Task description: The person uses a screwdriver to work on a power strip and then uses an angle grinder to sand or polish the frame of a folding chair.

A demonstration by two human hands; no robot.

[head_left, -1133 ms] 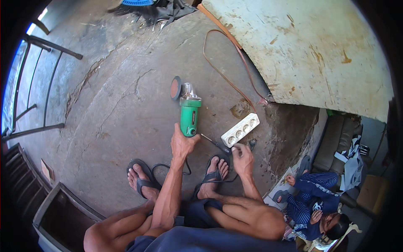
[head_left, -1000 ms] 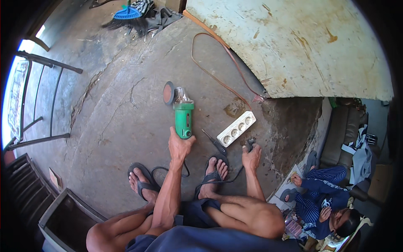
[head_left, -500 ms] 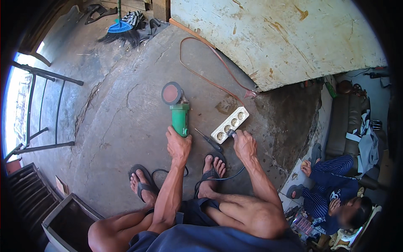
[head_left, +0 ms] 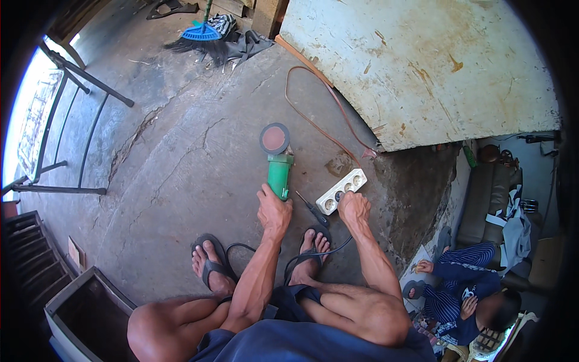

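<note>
My left hand (head_left: 275,212) is wrapped round the rear of a green angle grinder (head_left: 278,176), which points away from me with its round reddish-brown disc (head_left: 274,139) facing up. To the right, a white power strip (head_left: 358,179) with several round sockets lies slantwise on the floor. My right hand (head_left: 354,209) is closed at its near part, on a dark plug (head_left: 339,196) at one of the sockets; the fingers partly hide it. A dark cord (head_left: 338,248) runs from beneath that hand past my feet. Between the grinder and the strip lies a screwdriver (head_left: 315,212).
A brown cable (head_left: 295,99) loops from the strip toward a large pale, stained board (head_left: 422,72). At left stand a metal frame (head_left: 87,139) and an open box (head_left: 90,308). A blue broom (head_left: 202,32) lies far off. Another person (head_left: 476,289) sits at right.
The whole view has shifted, so the grinder and strip appear farther right. My right hand has moved closer over the strip, with the plug now against a socket.
</note>
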